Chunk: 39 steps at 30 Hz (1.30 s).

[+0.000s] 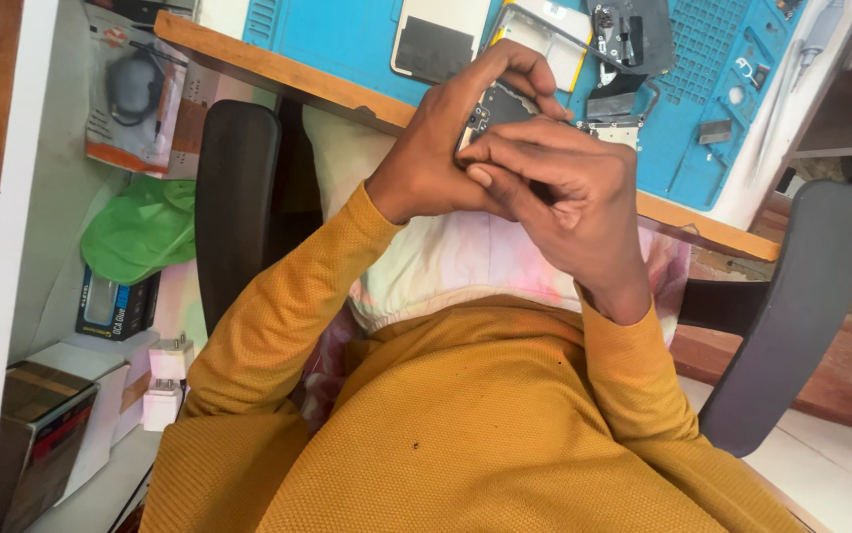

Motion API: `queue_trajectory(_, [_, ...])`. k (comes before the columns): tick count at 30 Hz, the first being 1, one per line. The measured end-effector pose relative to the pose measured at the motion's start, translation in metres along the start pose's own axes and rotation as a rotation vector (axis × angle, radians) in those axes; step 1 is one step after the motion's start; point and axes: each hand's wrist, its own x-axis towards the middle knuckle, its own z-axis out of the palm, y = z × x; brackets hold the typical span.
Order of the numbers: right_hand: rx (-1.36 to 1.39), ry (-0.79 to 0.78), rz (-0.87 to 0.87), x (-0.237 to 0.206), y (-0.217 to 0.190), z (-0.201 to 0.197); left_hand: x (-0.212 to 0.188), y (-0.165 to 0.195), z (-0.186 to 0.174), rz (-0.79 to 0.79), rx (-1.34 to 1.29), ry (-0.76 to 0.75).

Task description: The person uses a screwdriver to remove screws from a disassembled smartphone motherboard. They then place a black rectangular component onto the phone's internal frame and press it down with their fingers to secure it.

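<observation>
I saw the left hand curled around an opened phone, fingers gripping its edges, just off the desk's near edge. The right hand lay over it, fingers bent, pinching at the phone's side. A blue mat on the desk carried loose phone parts.

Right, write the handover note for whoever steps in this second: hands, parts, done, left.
Left hand: grips the opened phone from the side, above the lap at the desk edge.
Right hand: fingers pressed on the phone's exposed inside; whether it holds a tool cannot be seen.
Parts: on the blue mat lie a white back cover, a frame and dark small parts.
Done: phone is open, cover off.
Left: phone not reassembled; parts remain loose on the mat.
</observation>
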Motion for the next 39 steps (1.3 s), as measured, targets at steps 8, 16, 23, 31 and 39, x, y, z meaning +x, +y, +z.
queue_trajectory(8, [0.005,0.149,0.047,-0.003,-0.004,0.009,0.0,0.004,0.0,-0.049,-0.004,0.004])
queue_trajectory(16, [-0.034,0.164,0.036,-0.004,-0.006,0.01,0.0,0.002,0.0,-0.05,0.012,0.012])
queue_trajectory(23, [0.066,0.169,0.09,-0.006,-0.001,0.011,0.002,0.004,0.001,-0.056,0.056,0.019])
queue_trajectory(31, [-0.057,0.163,0.023,-0.006,-0.004,0.012,0.0,0.0,0.001,-0.07,0.007,0.012])
queue_trajectory(39, [0.111,0.138,0.087,-0.005,0.001,0.007,0.0,0.002,0.0,-0.039,0.058,0.006])
